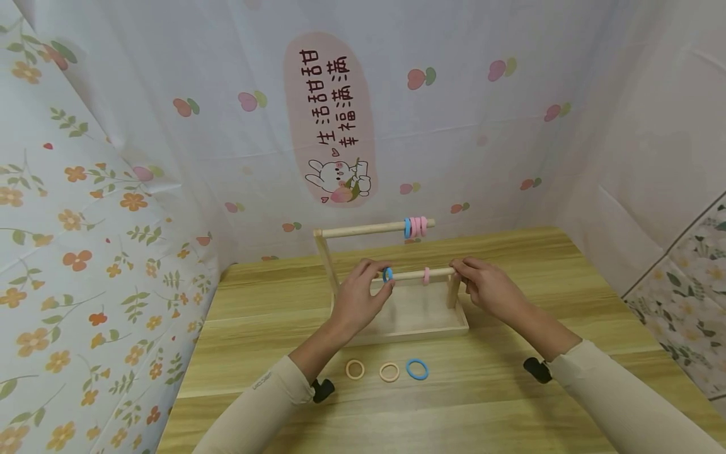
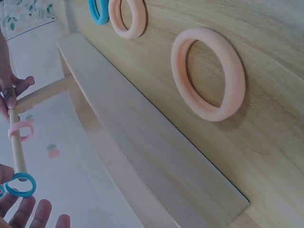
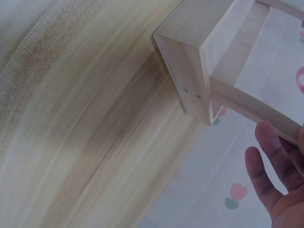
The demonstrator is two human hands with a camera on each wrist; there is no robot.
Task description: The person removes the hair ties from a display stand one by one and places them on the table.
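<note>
"How is the room set out?"
"A wood-grained tabletop (image 1: 454, 410) is backed by printed fabric (image 1: 238, 63). Two pale rings (image 1: 347, 369) and a loose blue ring (image 1: 408, 368) are laid before the wooden stand (image 1: 408, 338)."
"And the grips?"
"A gripped blue ring (image 1: 389, 273) is pinched by the left hand (image 1: 357, 302) at the lower rod (image 1: 408, 275)'s free end; whether it is threaded cannot be told. The post (image 1: 454, 291)'s top is pinched by the right hand (image 1: 490, 289)."
</note>
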